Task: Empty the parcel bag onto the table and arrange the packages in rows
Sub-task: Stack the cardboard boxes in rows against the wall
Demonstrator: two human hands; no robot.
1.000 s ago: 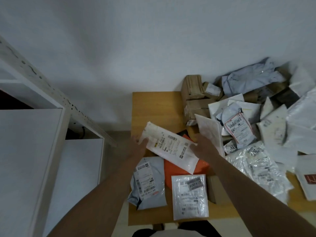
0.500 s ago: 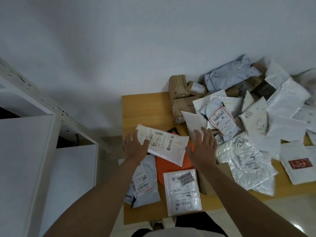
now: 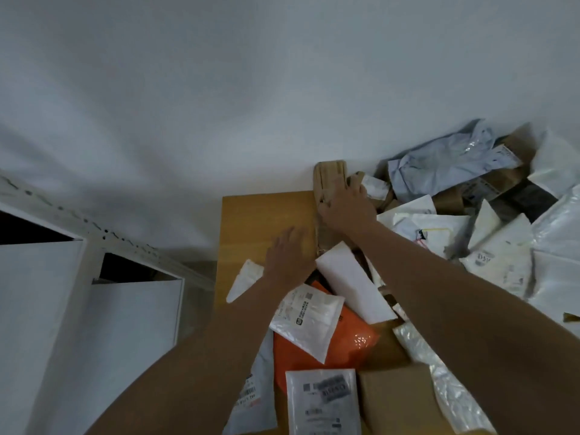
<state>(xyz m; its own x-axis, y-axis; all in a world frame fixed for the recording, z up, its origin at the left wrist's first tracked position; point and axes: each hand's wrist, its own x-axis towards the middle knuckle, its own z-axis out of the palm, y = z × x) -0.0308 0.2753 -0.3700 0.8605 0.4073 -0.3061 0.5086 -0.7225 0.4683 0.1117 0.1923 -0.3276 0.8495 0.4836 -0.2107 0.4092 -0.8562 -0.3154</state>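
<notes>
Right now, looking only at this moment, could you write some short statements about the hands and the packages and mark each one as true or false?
1. The right hand rests on the brown taped parcel at the far edge of the table. True.
2. The left hand lifts the orange package into the air. False: the orange package lies on the table under a white labelled mailer, and the left hand is flat, farther out, holding nothing.
3. A heap of unsorted white and grey bags fills the right side. True.
4. The brown taped parcel lies at the near edge. False: it stands by the wall.
</notes>
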